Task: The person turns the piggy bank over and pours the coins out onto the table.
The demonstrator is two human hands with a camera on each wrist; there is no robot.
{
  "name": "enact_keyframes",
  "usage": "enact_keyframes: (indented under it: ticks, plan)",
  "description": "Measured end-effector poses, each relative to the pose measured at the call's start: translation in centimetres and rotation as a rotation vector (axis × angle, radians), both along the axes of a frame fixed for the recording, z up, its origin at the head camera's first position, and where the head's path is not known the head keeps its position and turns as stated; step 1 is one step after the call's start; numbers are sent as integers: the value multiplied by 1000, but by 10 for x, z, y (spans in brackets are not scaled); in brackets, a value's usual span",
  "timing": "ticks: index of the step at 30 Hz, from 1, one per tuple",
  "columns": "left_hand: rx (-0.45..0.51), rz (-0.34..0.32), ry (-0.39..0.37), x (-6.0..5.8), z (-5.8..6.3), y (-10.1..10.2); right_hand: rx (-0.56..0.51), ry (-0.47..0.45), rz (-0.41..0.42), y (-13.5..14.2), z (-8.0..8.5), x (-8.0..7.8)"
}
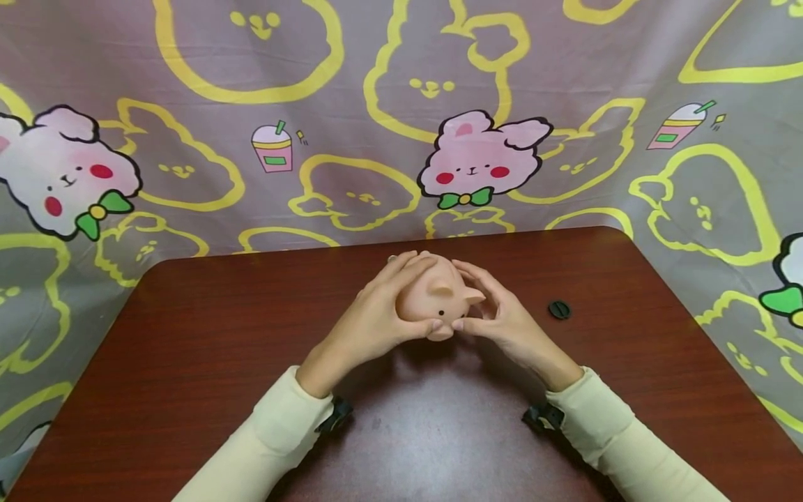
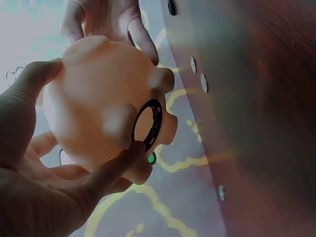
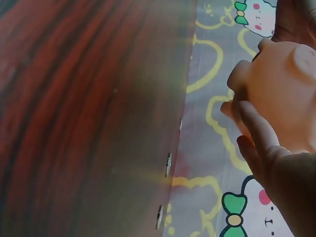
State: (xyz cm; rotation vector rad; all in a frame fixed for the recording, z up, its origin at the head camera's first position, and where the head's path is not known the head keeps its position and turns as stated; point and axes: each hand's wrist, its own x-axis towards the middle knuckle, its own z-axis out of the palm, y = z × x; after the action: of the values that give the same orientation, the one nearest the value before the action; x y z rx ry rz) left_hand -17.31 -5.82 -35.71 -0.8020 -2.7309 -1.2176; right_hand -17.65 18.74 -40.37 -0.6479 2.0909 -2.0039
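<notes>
A pink piggy bank point(image 1: 433, 286) is held up off the table between both hands, its snout toward the person. My left hand point(image 1: 375, 310) grips its left side, thumb beside the snout and fingers curled round the back and belly. My right hand point(image 1: 511, 324) holds the other side, thumb near the snout. In the left wrist view the underside shows short feet and a black ring point(image 2: 155, 121) round an opening. One left fingertip touches this ring's edge. A round black plug point(image 1: 560, 310) lies on the table, right of the right hand.
The dark reddish-brown table point(image 1: 219, 335) carries several coins, among them a coin point(image 2: 204, 82) seen in the left wrist view and a coin point(image 3: 168, 164) in the right wrist view. A patterned curtain point(image 1: 351, 118) hangs along the table's back and sides.
</notes>
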Motion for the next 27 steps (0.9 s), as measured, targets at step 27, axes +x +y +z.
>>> enact_keyframes:
  ticks: [27]
  plan:
    - [525, -191, -384, -9, -41, -7, 397, 408, -176, -17, 31, 13]
